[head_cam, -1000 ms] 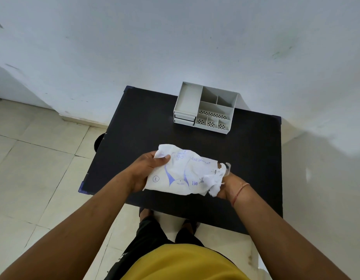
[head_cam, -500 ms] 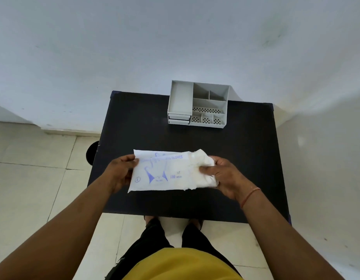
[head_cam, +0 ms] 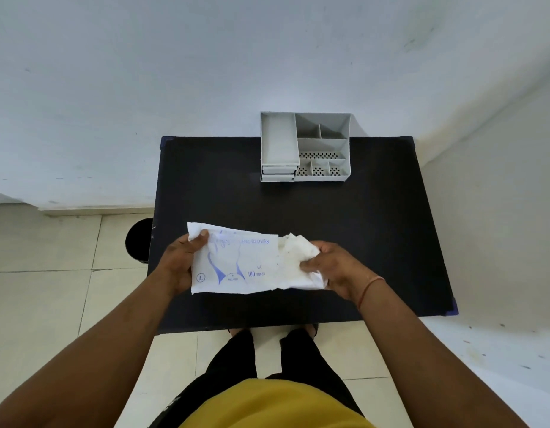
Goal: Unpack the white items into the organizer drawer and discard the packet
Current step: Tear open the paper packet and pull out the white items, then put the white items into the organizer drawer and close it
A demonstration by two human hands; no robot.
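A white packet [head_cam: 236,264] with blue print is held flat over the near half of the black table [head_cam: 375,223]. My left hand [head_cam: 179,262] grips its left end, thumb on top. My right hand [head_cam: 332,267] closes on a crumpled wad of white items [head_cam: 298,254] sticking out of the packet's right end. The grey organizer [head_cam: 304,146] stands at the table's far edge against the wall, with several open compartments on top and two shut drawers [head_cam: 278,173] at its front left.
A dark round object [head_cam: 139,240] sits on the tiled floor by the table's left side. White walls close in behind and to the right of the table. My legs stand at the table's near edge.
The packet went from crumpled to stretched out flat between both hands. My right hand shifted its grip onto the white wad at the packet's right end. The view also moved closer over the table.
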